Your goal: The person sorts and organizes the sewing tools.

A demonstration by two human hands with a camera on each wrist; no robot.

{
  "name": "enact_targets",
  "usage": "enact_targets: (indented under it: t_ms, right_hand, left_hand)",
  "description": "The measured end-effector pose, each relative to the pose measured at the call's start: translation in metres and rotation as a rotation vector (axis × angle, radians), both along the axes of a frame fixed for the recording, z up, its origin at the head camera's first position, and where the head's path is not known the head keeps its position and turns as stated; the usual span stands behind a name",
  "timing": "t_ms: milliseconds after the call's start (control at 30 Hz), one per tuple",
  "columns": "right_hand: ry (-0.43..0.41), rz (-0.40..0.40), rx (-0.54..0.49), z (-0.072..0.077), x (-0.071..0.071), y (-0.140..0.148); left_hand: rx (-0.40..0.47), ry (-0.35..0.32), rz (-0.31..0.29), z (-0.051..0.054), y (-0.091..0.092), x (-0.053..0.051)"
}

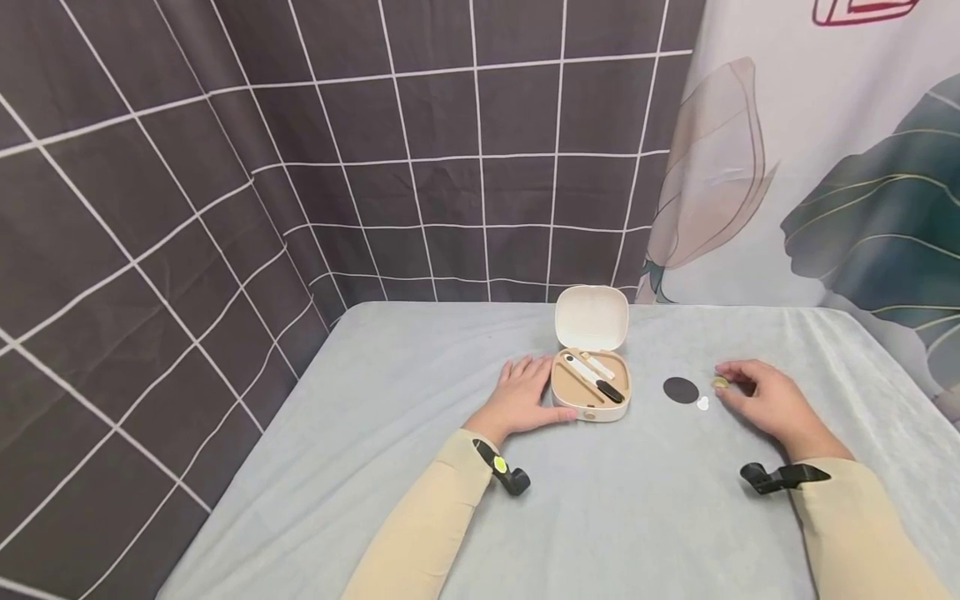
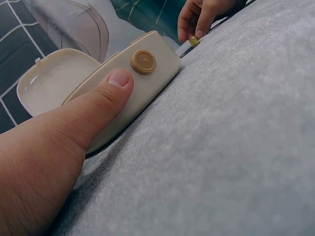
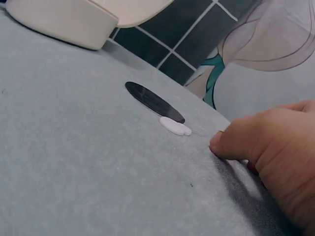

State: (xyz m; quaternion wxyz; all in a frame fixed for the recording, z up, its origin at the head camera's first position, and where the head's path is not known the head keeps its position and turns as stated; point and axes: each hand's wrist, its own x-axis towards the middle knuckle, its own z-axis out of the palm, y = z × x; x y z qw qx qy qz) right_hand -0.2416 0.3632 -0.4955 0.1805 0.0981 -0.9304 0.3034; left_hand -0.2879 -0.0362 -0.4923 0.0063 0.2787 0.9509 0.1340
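A cream sewing box (image 1: 590, 410) stands with its lid (image 1: 592, 318) raised. In its tan tray lie a white tool with a black end (image 1: 592, 378) and a smaller pale piece (image 1: 597, 365). My left hand (image 1: 517, 396) rests against the left side, its thumb (image 2: 106, 96) on the front beside the button-shaped catch (image 2: 143, 62). To the right, my right hand (image 1: 768, 404) pinches a small gold thimble (image 2: 194, 41) close to the cloth. Between hand and box lie a dark oval disc (image 1: 681, 390) and a white needle threader (image 3: 173, 126), its thin wire showing.
A pale grey cloth (image 1: 637, 500) covers the table. Behind it hangs a dark curtain with white grid lines (image 1: 450, 192), and at the right a light curtain with leaf prints (image 1: 750, 275).
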Motion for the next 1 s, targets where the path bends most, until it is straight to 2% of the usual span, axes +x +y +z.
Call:
enact_targets:
  t_ms: [300,667,833,1000]
  right_hand:
    - [0.03,-0.012,0.024,0.001,0.001,0.0]
    - [0.016,-0.012,0.034,0.004,-0.001,-0.001]
    - [0.015,-0.006,0.048,0.014,-0.001,-0.005]
    - [0.025,0.033,0.057,0.033,-0.002,-0.016]
  left_hand:
    - [0.002,-0.046,0.039,-0.002,0.0,0.0]
    - [0.024,-0.062,0.046,-0.003,-0.001,0.0]
    - [0.02,-0.062,0.048,-0.002,-0.001,0.001]
    - [0.012,-0.061,0.048,-0.001,0.0,0.002]
